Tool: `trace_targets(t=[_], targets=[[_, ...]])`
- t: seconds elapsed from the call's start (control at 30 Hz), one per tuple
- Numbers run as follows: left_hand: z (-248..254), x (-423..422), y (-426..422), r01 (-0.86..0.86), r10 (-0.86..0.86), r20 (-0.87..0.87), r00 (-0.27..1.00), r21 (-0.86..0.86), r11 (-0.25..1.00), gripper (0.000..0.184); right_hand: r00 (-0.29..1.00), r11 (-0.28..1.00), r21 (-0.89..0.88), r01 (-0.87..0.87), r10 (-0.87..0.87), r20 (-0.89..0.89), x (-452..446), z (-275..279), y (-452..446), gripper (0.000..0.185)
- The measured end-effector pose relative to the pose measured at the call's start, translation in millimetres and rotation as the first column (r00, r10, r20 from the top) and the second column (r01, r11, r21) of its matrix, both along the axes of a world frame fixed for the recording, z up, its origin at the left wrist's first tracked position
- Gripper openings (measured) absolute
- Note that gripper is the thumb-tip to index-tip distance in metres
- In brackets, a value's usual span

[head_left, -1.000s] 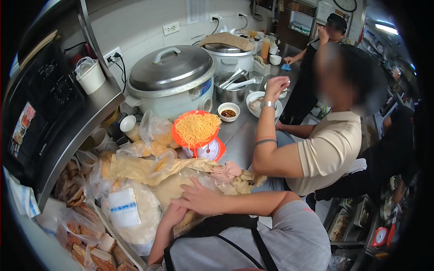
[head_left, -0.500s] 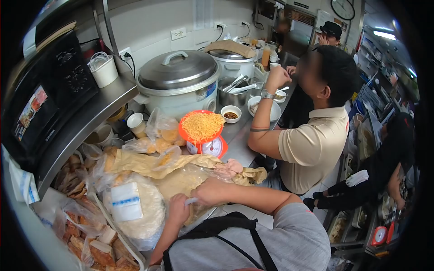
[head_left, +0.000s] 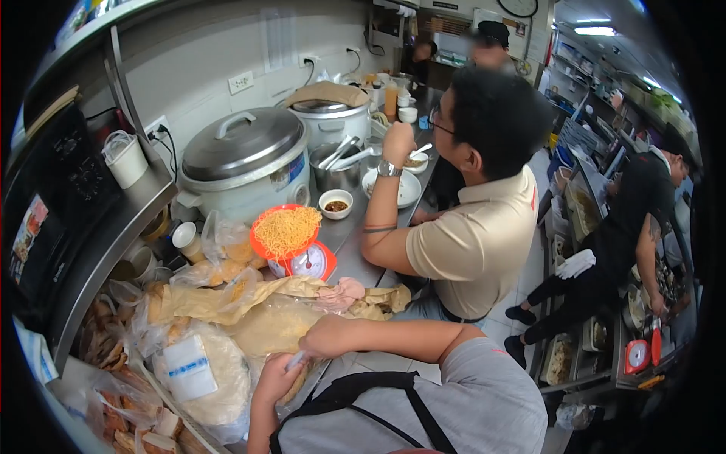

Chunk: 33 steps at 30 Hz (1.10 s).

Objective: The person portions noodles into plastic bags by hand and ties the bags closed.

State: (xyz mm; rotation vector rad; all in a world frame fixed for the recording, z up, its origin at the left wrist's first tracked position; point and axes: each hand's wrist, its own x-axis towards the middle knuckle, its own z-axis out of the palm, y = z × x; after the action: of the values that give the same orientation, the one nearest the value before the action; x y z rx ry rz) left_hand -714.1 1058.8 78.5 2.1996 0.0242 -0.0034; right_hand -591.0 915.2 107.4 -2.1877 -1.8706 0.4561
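My left hand and my right hand are close together at the bottom centre, fingers closed. Between them runs a narrow whitish strip of plastic, gripped at both ends. Just beyond the hands lies a clear plastic bag with pale yellowish contents I cannot make out. To the left of my left hand is a big bag of white, grainy stuff, with a packet of small plastic bags on top. Brown paper and a pink cloth lie past them.
Yellow noodles sit on an orange kitchen scale. Behind stand a large rice cooker, a sauce bowl and a pot with utensils. A person in a beige shirt stands close ahead on the right. Bagged brown chunks fill the lower left.
The view has turned right, so the counter items sit further left. Both hands still grip the plastic strip. The beige-shirted person's raised hand is lower, and the other arm has dropped.
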Motion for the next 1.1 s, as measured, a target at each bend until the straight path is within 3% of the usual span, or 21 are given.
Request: trace_targets(t=[0.03, 0.13, 0.17, 0.3, 0.43, 0.53, 0.57, 0.63, 0.7, 0.73, 0.8, 0.83, 0.87, 0.9, 0.93, 0.97, 1.03, 1.07, 1.1], targets=[[-5, -5, -2, -0.056, 0.057, 0.021, 0.998, -0.055, 0.997, 0.017, 0.999, 1.0, 0.01, -0.026, 0.027, -0.019, 5, 9, -9, 0.023], [-9, -4, -18, -0.037, 0.03, 0.083, 0.996, 0.088, 0.995, 0.019, 0.995, 0.996, 0.03, -0.087, 0.088, -0.05, 15, 25, -31, 0.026], [-8, -2, -32, -0.056, 0.057, 0.128, 0.99, -0.006, 0.998, 0.02, 0.994, 0.995, 0.042, -0.095, 0.097, -0.055, 17, 23, -37, 0.026], [-18, 17, -62, -0.021, 0.001, 0.335, 0.942, 0.056, 0.998, 0.023, 0.99, 0.994, 0.062, -0.094, 0.099, -0.095, 31, 19, -62, 0.025], [-13, 22, -66, 0.001, -0.019, 0.315, 0.949, 0.059, 0.998, 0.022, 0.993, 0.997, 0.06, -0.045, 0.051, -0.108, 40, 26, -82, 0.026], [-2, 24, -57, 0.038, -0.123, 0.401, 0.908, 0.214, 0.976, 0.02, 0.992, 0.992, 0.129, -0.012, 0.028, -0.123, 39, 25, -90, 0.026], [9, 28, -52, 0.149, -0.216, 0.346, 0.913, 0.209, 0.966, 0.019, 0.992, 0.988, 0.157, 0.01, 0.009, -0.122, 41, 27, -95, 0.026], [29, 29, -42, 0.356, -0.39, 0.234, 0.891, 0.177, 0.918, 0.017, 0.949, 0.981, 0.193, 0.035, 0.028, -0.313, 43, 30, -100, 0.025], [46, 30, -52, 0.277, -0.262, 0.136, 0.955, -0.103, 0.955, 0.014, 0.902, 0.962, 0.273, -0.012, 0.128, -0.412, 49, 30, -96, 0.022], [55, 28, -58, 0.192, -0.182, 0.063, 0.981, -0.242, 0.951, 0.012, 0.785, 0.943, 0.302, 0.142, 0.079, -0.614, 54, 15, -88, 0.022], [49, 46, -67, 0.0, 0.022, 0.041, 0.999, -0.478, 0.878, 0.012, 0.398, 0.882, 0.219, 0.418, 0.039, -0.916, 61, -37, -65, 0.021], [41, 56, -71, -0.076, 0.138, 0.067, 0.988, -0.564, 0.822, 0.012, -0.072, 0.852, 0.106, 0.513, 0.166, -0.984, 56, -68, -45, 0.021], [13, 73, -68, -0.142, 0.282, 0.183, 0.942, -0.544, 0.827, 0.011, -0.333, 0.837, 0.095, 0.538, 0.315, -0.889, 33, -62, -39, 0.023], [-9, 81, -62, -0.209, 0.405, 0.299, 0.864, -0.519, 0.829, 0.009, -0.494, 0.845, 0.039, 0.534, 0.35, -0.796, 8, -69, -20, 0.026], [-12, 73, -54, -0.274, 0.448, 0.363, 0.817, -0.439, 0.856, 0.008, -0.635, 0.852, -0.012, 0.523, 0.38, -0.673, -17, -71, 1, 0.029], [-16, 66, -47, -0.336, 0.471, 0.432, 0.769, -0.353, 0.873, 0.007, -0.598, 0.832, -0.121, 0.541, 0.28, -0.751, -33, -69, 14, 0.033], [-11, 54, -35, -0.458, 0.516, 0.542, 0.663, -0.25, 0.853, 0.005, -0.648, 0.932, 0.006, 0.364, 0.258, -0.717, -23, -99, 30, 0.032], [-10, 48, -29, -0.448, 0.551, 0.417, 0.723, -0.323, 0.833, 0.006, -0.674, 0.961, 0.067, 0.269, 0.238, -0.699, -20, -114, 36, 0.031], [-9, 41, -19, -0.448, 0.569, 0.283, 0.772, -0.393, 0.803, 0.006, -0.821, 0.973, 0.182, 0.144, 0.22, -0.527, -14, -112, 40, 0.031]])
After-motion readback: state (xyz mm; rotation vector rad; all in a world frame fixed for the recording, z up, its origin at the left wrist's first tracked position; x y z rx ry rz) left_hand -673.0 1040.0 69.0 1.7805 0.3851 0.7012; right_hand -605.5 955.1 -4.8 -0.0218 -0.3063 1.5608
